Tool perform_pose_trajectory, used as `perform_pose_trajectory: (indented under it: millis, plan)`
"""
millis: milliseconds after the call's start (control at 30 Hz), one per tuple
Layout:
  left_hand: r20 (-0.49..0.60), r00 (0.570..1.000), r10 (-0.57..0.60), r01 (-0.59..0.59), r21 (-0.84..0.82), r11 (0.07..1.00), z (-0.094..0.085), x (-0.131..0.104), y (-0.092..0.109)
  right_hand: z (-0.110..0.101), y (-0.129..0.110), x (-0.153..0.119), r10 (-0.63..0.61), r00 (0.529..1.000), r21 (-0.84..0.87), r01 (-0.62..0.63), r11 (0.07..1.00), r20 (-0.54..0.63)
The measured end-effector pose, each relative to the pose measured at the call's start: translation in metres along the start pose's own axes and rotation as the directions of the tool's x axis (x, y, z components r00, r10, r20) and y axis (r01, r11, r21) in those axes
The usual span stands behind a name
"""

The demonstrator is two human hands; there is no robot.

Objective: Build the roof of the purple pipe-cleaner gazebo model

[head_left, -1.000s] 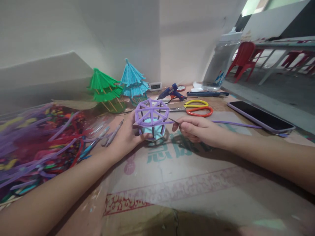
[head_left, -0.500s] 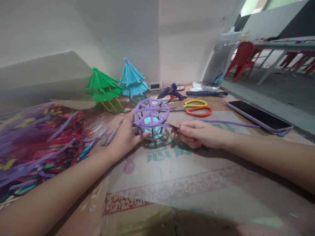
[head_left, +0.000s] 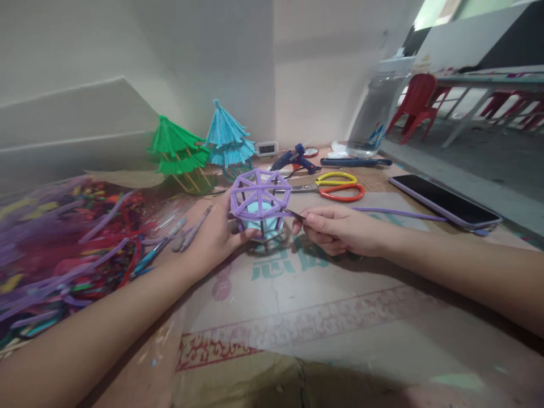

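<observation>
My left hand (head_left: 219,229) is wrapped round the left side of a small purple pipe-cleaner frame (head_left: 260,194), its thumb low at the base. The frame has a spoked polygon top, dark upright posts and a light-blue floor. In the fingers of my right hand (head_left: 335,229) is a pair of thin dark tweezers (head_left: 296,215). Their tips touch the right edge of the frame, by a purple strip there. A loose purple pipe cleaner (head_left: 399,213) lies behind my right wrist.
Scissors (head_left: 340,187), a blue glue gun (head_left: 295,158), a dark-blue cutter (head_left: 356,162) and a phone (head_left: 444,199) lie beyond my hands. Green (head_left: 178,148) and blue (head_left: 229,136) model roofs stand behind. Coloured craft scraps (head_left: 72,249) pile at left; a clear bottle (head_left: 378,110) stands at right.
The view has shifted slightly. Both hands keep their hold, and the tweezers stay at the frame's right edge with their tips a little higher.
</observation>
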State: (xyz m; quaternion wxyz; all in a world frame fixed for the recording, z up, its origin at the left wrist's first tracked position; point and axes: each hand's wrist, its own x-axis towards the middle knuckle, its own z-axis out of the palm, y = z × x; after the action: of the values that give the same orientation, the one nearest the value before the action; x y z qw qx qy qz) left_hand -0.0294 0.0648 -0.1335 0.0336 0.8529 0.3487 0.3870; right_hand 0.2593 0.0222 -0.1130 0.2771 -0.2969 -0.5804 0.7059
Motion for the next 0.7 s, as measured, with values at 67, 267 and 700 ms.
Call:
perform_pose_trajectory:
  millis: [67,267,700]
  plan:
    - [0.003,1.000,0.008,-0.008,0.009,1.000,0.000,0.000,-0.001,-0.002,-0.003,0.000,0.006,1.000,-0.018,-0.005,1.000,0.023]
    - [-0.007,1.000,0.020,-0.020,0.014,1.000,-0.001,0.002,0.001,-0.021,-0.012,-0.001,0.024,0.994,-0.046,-0.020,0.999,0.102]
    - [-0.009,0.997,0.071,-0.070,0.046,0.996,-0.001,0.001,-0.001,-0.013,0.005,0.001,0.013,0.997,-0.093,-0.006,0.996,0.076]
